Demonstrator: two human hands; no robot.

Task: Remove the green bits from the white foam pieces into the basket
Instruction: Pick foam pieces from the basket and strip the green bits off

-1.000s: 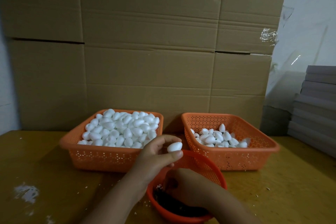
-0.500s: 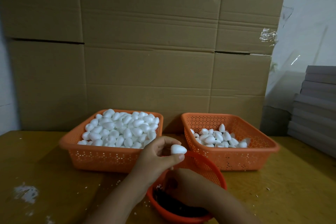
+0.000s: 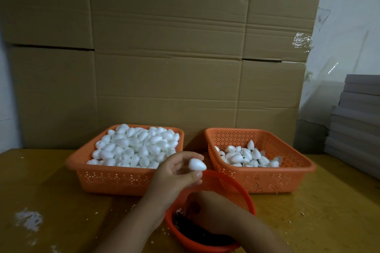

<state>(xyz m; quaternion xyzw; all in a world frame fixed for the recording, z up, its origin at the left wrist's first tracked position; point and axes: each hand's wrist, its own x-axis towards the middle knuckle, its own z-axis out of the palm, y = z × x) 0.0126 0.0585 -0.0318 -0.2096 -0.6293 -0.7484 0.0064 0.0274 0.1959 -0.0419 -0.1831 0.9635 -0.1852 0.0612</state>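
— Where is the white egg-shaped foam piece [image 3: 197,164]?
— Pinched in the left hand [image 3: 174,174], thumb below and fingers [image 3: 190,156] curled over it, above the far rim of the round red plastic basket [image 3: 232,188]; dark bits lie inside.
— And the right hand [image 3: 207,209]?
— Down in that basket; its fingers are hidden, so I cannot tell their state.
— The rest?
— Two orange perforated trays on the yellow table [image 3: 51,201]; the left tray [image 3: 115,178] heaped with foam, the right tray [image 3: 287,176] holding fewer.

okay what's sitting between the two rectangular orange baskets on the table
In the head view, nothing stands between the full basket and the sparser basket, only bare table. The left hand, holding a foam piece, overlaps the gap's near end.
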